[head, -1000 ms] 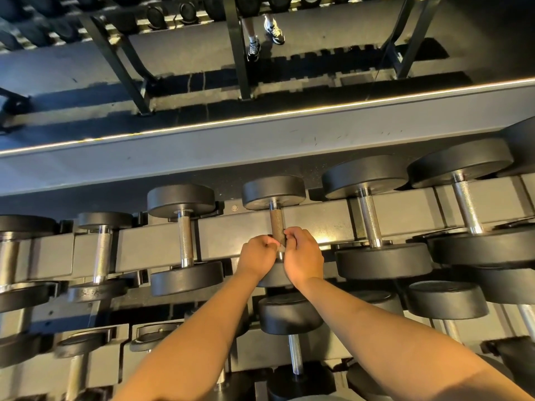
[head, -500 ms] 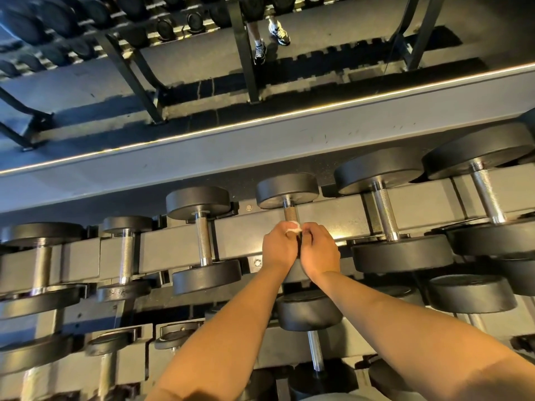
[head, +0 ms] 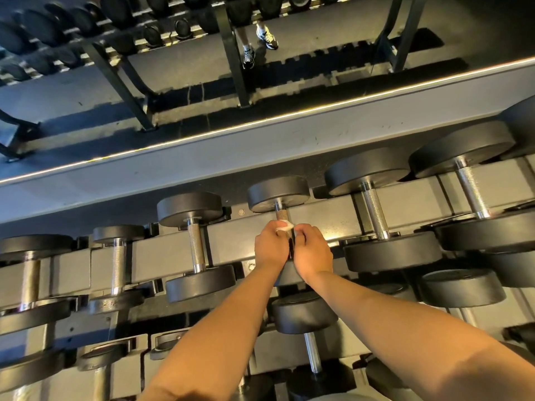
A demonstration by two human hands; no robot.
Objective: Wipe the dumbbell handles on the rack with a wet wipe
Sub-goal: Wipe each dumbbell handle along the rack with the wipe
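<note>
A row of black dumbbells with metal handles lies across the grey rack (head: 327, 218). Both my hands are on the middle dumbbell (head: 279, 192), whose brownish handle (head: 281, 214) shows just above my fingers. My left hand (head: 270, 246) curls around the handle's left side and pinches a small white wet wipe (head: 285, 226) against it. My right hand (head: 312, 251) curls around the handle's right side. The lower part of the handle is hidden by my hands.
Neighbouring dumbbells sit close by, one to the left (head: 195, 244) and a bigger one to the right (head: 376, 212). A lower tier holds more dumbbells (head: 304, 314). A mirror above the rack reflects another rack and a person's feet in sneakers (head: 266, 36).
My hands slid up the handle from its lower end, and the white wipe has come into sight at my left fingertips. The camera view shifted slightly.
</note>
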